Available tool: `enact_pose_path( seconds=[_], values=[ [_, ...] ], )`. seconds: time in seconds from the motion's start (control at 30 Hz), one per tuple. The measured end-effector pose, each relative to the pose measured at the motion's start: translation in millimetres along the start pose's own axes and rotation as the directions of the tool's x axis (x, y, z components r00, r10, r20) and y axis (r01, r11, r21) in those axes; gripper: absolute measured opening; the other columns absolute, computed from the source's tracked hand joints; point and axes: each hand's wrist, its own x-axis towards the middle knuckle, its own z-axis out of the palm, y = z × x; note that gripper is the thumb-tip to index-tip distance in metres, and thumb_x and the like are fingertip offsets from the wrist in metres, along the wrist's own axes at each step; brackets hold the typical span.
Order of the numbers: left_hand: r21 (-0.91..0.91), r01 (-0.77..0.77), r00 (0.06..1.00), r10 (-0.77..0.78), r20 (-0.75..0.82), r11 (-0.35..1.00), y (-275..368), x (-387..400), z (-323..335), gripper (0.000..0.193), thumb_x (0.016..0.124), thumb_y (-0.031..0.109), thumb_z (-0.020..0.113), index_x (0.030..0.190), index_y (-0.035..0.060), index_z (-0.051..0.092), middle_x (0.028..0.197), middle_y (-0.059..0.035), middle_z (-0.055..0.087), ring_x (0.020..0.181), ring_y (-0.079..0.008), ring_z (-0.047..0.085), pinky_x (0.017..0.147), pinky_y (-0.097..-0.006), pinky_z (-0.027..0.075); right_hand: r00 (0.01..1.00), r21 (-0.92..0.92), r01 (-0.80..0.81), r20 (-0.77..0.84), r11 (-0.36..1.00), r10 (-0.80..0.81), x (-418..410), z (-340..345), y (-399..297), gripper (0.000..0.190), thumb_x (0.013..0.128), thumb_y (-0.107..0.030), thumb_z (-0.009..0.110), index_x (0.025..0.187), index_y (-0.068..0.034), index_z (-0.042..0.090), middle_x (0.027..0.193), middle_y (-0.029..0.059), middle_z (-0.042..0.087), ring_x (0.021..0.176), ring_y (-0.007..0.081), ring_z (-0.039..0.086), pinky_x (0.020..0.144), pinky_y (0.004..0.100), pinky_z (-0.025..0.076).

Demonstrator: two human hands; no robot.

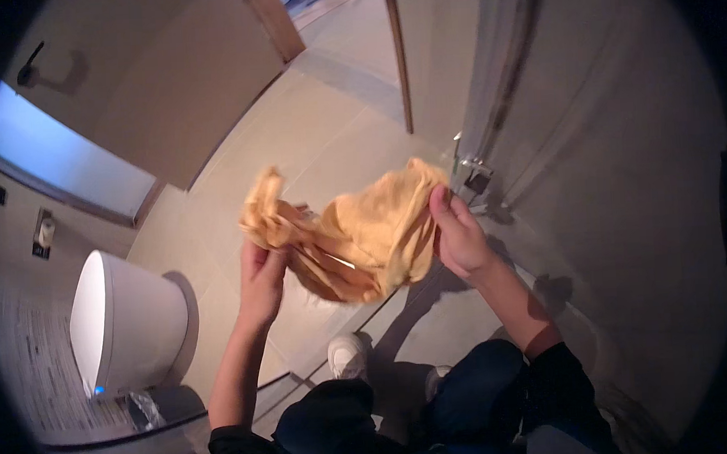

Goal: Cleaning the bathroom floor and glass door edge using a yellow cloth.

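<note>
A crumpled yellow-orange cloth (369, 226) hangs between my two hands above the tiled floor, slightly blurred. Its left end is bunched in my left hand (264, 272), whose fingers are partly hidden by the folds. On the other side, my right hand (459, 237) pinches the cloth's right edge, with the thumb lying on top. The middle of the cloth sags in loose folds, and a small gap shows through it.
A white toilet (134, 319) stands at the left, beside a dark waste bin (169, 407) with a liner. A metal hinge or bracket (477, 175) is near my right hand. A door (188, 63) is at upper left; my white shoe (347, 356) is below.
</note>
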Motion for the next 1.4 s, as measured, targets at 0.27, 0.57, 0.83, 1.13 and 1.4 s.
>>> enact_pose_path(
  seconds=[0.27,0.57,0.83,1.13,1.4],
  values=[
    [-0.880,0.167,0.855,0.378,0.353,0.444,64,52,17,0.053,0.100,0.034,0.033,0.147,0.0241,0.012,0.143,-0.0201,0.031,0.119,-0.0379,0.049,0.094,-0.0517,0.046,0.998,0.207,-0.060,0.017,0.977,0.057,22,-2,-26,0.044,0.099,-0.033,0.033,0.135,-0.008,0.038,0.132,0.0094,0.049,0.116,0.0245,0.052,0.103,0.0399,0.039],
    [-0.923,0.310,0.636,0.673,0.379,0.228,94,122,-42,0.051,0.100,0.033,0.033,0.147,0.0296,0.014,0.150,-0.0221,0.013,0.127,-0.0361,0.040,0.099,-0.0577,0.040,0.988,0.146,-0.151,0.066,0.978,0.143,42,15,-14,0.041,0.094,-0.030,0.049,0.128,-0.008,0.042,0.115,0.0096,0.057,0.108,0.0212,0.056,0.088,0.0364,0.051],
    [-0.795,0.288,0.778,0.355,0.519,0.533,-33,128,-94,0.052,0.088,0.015,0.050,0.137,0.0067,0.036,0.121,-0.0151,0.052,0.114,-0.0251,0.049,0.105,-0.0376,0.033,0.857,0.308,-0.086,0.507,0.948,-0.087,102,115,-83,0.092,0.080,-0.069,0.045,0.148,-0.018,0.011,0.149,0.0195,0.018,0.138,0.0351,0.021,0.107,0.0523,0.029],
    [-0.498,0.126,0.889,0.125,0.440,0.858,4,139,-62,0.079,0.073,0.014,0.074,0.140,0.0078,0.033,0.130,-0.0054,0.049,0.120,-0.0161,0.046,0.103,-0.0334,0.036,0.703,0.321,-0.149,0.699,0.935,-0.128,148,188,-86,0.090,0.079,-0.076,0.039,0.148,-0.025,0.013,0.150,0.0211,0.018,0.138,0.0358,0.019,0.110,0.0528,0.023],
    [0.012,-0.159,0.965,0.152,0.212,0.987,90,107,-69,0.032,0.093,0.026,0.057,0.115,0.0027,0.055,0.107,-0.0076,0.059,0.103,-0.0161,0.056,0.091,-0.0348,0.047,0.721,0.545,-0.303,0.668,0.782,-0.186,199,196,-45,0.085,0.087,-0.062,0.037,0.147,-0.007,0.013,0.150,0.0197,0.019,0.140,0.0296,0.018,0.113,0.0468,0.018]
  ],
)
